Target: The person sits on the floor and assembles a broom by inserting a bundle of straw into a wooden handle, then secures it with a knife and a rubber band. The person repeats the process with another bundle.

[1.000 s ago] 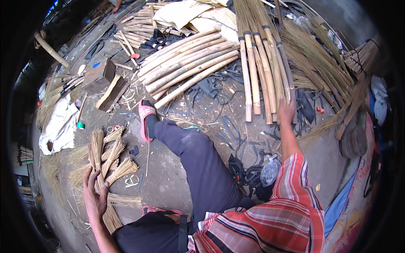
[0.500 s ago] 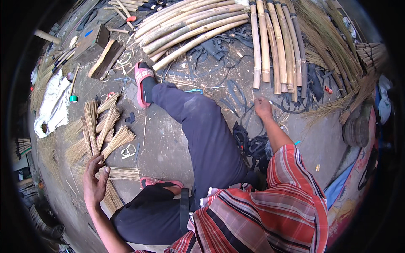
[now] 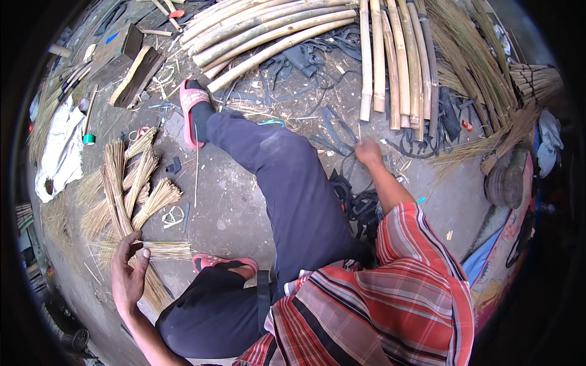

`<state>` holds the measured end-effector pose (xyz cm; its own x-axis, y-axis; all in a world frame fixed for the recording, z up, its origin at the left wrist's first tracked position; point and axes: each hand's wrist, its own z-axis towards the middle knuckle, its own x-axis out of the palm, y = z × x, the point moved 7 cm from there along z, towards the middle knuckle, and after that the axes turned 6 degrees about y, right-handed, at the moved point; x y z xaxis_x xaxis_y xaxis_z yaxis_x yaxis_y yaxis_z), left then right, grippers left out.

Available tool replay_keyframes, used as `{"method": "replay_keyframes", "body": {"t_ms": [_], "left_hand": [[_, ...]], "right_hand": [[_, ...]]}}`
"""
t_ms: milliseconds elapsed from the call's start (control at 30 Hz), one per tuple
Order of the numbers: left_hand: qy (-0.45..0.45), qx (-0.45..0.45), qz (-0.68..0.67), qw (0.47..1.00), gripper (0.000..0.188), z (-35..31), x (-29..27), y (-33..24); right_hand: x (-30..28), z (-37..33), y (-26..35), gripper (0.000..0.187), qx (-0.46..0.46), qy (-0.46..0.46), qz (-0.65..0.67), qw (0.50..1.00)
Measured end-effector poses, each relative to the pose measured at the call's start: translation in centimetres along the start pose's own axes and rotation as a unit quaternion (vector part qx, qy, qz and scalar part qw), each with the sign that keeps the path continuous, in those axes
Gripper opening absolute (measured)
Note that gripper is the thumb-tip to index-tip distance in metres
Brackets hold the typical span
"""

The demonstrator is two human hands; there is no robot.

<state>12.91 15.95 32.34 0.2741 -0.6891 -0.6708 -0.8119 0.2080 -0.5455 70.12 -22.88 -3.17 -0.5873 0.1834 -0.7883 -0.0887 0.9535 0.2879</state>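
My left hand (image 3: 129, 277) is at the lower left with its fingers curved and the thumb apart. Nothing shows between them. It hovers over or beside a bundle of straw-like stalks (image 3: 168, 250) lying crosswise; whether it touches is unclear. More tied stalk bundles (image 3: 160, 198) lie just beyond it. My right hand (image 3: 368, 151) is closed in front of the bamboo poles, and a thin pale stick (image 3: 359, 129) juts up from its fingers. Black rubber-like strips (image 3: 334, 129) lie on the floor to its left, and a tangle of them (image 3: 360, 204) lies closer to my leg.
Upright-laid bamboo poles (image 3: 394, 67) and a second bamboo stack (image 3: 262, 43) lie ahead. Long broom grass (image 3: 482, 67) is heaped at the right. At the left are a white sack (image 3: 64, 149), a green tape roll (image 3: 89, 139) and a wooden block (image 3: 137, 73).
The view has shifted slightly, so most things sit a little further left. My right hand has moved slightly left and stays closed; my left hand keeps nearly the same pose.
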Motion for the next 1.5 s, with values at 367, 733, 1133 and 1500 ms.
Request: {"method": "replay_keyframes", "body": {"t_ms": [367,733,1133,1500], "left_hand": [[0.008,0.042,0.068,0.997,0.049,0.1,-0.2,-1.7],[0.023,-0.060,0.054,0.996,0.055,0.2,-1.1,1.6],[0.027,-0.042,0.032,0.998,0.056,-0.4,-1.2,0.9],[-0.016,0.010,0.003,1.000,0.055,-3.7,-1.5,0.7]], "right_hand": [[-0.3,4.9,14.6,0.046,-0.131,-0.027,0.022,0.991],[5.4,4.3,46.1,0.062,-0.476,-0.129,-0.247,0.834],[3.3,1.0,43.3,0.051,-0.521,-0.018,-0.312,0.794],[-12.4,-18.9,49.4,0.056,-0.748,-0.250,0.040,0.614]]}}
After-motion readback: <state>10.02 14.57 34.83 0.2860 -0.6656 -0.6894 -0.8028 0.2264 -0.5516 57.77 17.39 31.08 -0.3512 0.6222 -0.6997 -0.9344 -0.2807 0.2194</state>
